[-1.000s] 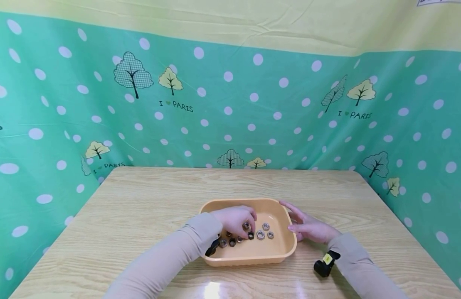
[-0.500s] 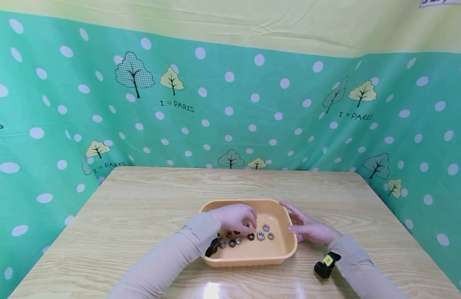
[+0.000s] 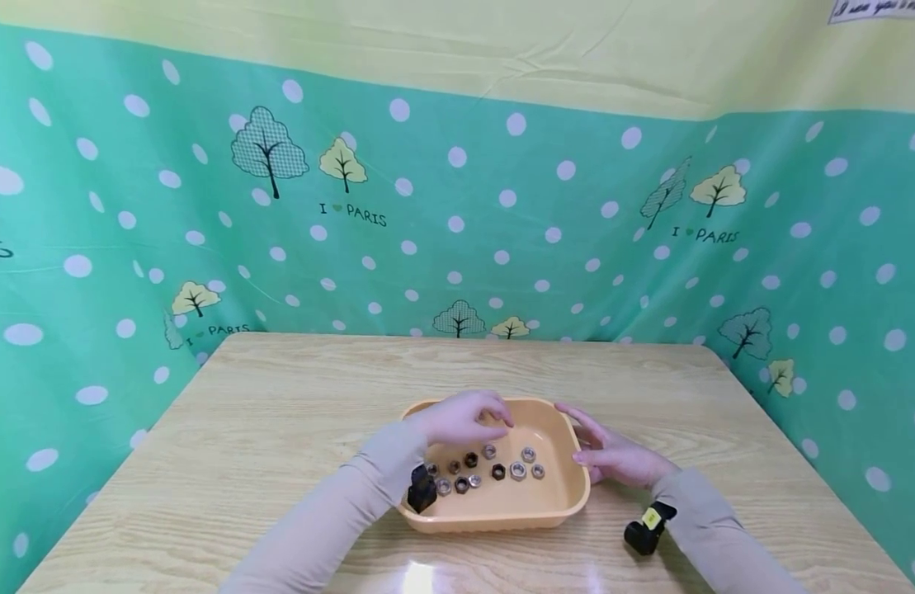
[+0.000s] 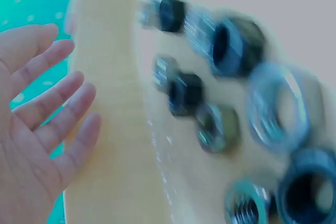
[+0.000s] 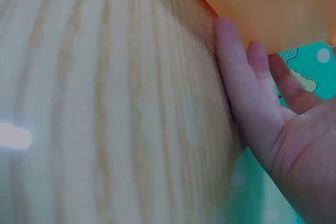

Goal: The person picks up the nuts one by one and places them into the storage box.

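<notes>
A peach-coloured plastic tray [image 3: 527,500] rests on the table with several hex nuts spread over its floor. Some nuts are silver, like this silver nut [image 3: 518,471]; others are dark, like this black nut [image 3: 498,471]. Over the tray's back left part hovers my left hand [image 3: 460,419], fingers loosely bent and holding nothing. The left wrist view shows its fingers [image 4: 79,98] spread apart from the nuts, which look blurred there. My right hand [image 3: 622,455] touches the tray's right end, thumb at the rim. In the right wrist view, fairly straight fingers [image 5: 233,51] lie against its outer wall.
The wood-grain table [image 3: 301,412] extends around the tray. A green and yellow printed cloth [image 3: 457,181] hangs behind it and at both sides. A black wrist camera [image 3: 422,490] on the left sleeve hides the tray's front left corner.
My left hand has risen away from the nuts toward the tray's back edge, bringing more of them into view. The right hand stays at the tray's right end.
</notes>
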Demonstrator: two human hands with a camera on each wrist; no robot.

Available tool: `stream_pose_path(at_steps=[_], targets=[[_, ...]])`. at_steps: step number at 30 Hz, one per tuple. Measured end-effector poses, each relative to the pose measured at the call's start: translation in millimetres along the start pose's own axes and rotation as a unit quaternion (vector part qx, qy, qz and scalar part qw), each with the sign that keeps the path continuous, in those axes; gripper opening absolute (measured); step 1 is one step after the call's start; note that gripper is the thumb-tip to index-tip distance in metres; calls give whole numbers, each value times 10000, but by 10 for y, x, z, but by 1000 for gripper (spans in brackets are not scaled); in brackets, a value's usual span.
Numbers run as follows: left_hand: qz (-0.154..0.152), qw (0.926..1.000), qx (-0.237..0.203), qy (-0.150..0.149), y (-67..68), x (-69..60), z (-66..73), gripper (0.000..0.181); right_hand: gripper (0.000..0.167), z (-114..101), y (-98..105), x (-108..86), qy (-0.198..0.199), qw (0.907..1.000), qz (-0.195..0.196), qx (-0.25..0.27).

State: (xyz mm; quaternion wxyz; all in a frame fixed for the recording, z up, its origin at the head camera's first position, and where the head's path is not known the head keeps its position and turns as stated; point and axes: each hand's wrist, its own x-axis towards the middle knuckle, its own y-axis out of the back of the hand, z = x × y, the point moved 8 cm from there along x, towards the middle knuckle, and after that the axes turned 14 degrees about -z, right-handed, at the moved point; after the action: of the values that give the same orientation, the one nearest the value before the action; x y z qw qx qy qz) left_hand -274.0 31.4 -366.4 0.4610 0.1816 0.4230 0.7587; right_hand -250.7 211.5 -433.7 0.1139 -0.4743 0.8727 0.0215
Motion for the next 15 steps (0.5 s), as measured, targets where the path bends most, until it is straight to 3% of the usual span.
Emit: stream_pose_path(at_steps=[4, 9, 12, 15], targets=[[310, 9983, -444, -227, 109, -62, 6, 23, 84, -5, 13, -13, -29, 10000, -75, -46], [553, 9964, -620, -177, 245, -182, 44, 26, 86, -29, 47, -47, -96, 9996, 15, -277], [834, 9942, -654, -173, 366, -296, 100, 26, 85, -94, 90, -77, -146, 9943, 338, -1003], [1139, 9911, -657, -188, 491, -448, 177, 25, 81, -168, 139, -127, -302, 9790, 834, -1838]])
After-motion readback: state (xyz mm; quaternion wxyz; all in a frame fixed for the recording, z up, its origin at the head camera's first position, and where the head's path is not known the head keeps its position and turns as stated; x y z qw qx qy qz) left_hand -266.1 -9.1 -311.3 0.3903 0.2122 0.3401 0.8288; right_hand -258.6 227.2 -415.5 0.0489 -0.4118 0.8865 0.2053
